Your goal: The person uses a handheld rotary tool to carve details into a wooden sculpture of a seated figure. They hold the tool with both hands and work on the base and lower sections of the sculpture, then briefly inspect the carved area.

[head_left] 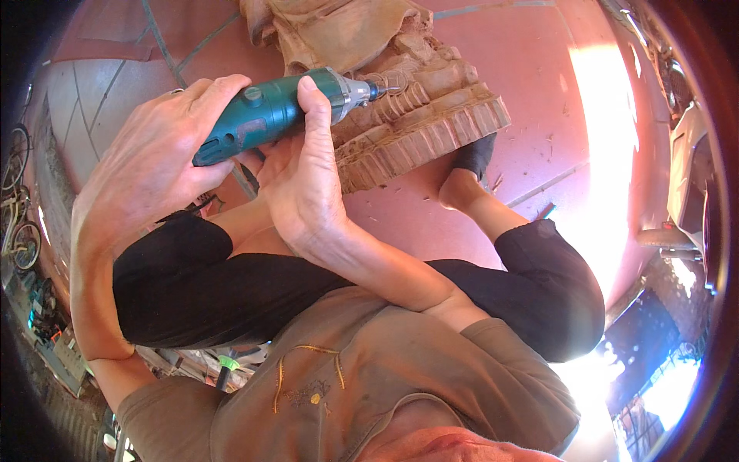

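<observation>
A green rotary tool with a silver nose lies across my two hands. My left hand is wrapped round its rear end. Under its front part is my right hand, closed on the body with the thumb along the top near the nose. The thin bit points right, over the ribbed carving of a brown wooden sculpture. Whether its tip touches the wood, I cannot tell. The sculpture's fluted base edge faces me, and its upper part runs out of the picture at the top.
My legs in black trousers are bent on either side below the sculpture. Wood chips are scattered on the reddish tiled floor. Bright sunlight falls in a strip at the right. Bicycles and clutter line the left rim.
</observation>
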`<state>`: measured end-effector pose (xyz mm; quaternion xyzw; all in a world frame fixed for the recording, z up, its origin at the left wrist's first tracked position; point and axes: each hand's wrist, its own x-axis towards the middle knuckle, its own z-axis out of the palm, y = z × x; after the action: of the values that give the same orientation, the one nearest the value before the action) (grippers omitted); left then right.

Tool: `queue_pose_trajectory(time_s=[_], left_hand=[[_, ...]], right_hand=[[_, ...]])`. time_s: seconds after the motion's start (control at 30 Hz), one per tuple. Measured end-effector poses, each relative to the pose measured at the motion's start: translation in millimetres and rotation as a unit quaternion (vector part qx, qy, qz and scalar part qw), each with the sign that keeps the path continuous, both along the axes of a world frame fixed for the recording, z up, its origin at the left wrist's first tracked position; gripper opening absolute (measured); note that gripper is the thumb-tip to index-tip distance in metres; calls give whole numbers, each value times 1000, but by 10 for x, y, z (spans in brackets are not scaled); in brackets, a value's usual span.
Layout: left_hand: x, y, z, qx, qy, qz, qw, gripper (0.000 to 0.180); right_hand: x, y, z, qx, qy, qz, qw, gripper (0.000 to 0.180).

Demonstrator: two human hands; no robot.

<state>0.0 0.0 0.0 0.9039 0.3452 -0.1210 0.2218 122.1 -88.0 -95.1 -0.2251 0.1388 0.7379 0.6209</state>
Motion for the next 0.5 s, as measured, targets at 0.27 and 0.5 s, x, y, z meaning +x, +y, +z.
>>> queue_pose_trajectory(time_s=[0.27, 0.5], left_hand=[[224, 36, 77, 19, -4, -7, 1000, 72], [501, 64, 113, 40, -10, -17, 999, 68]], right_hand=[[148, 72, 49, -1, -4, -15, 1000, 62], [377, 112, 105, -10, -10, -40, 999, 56]])
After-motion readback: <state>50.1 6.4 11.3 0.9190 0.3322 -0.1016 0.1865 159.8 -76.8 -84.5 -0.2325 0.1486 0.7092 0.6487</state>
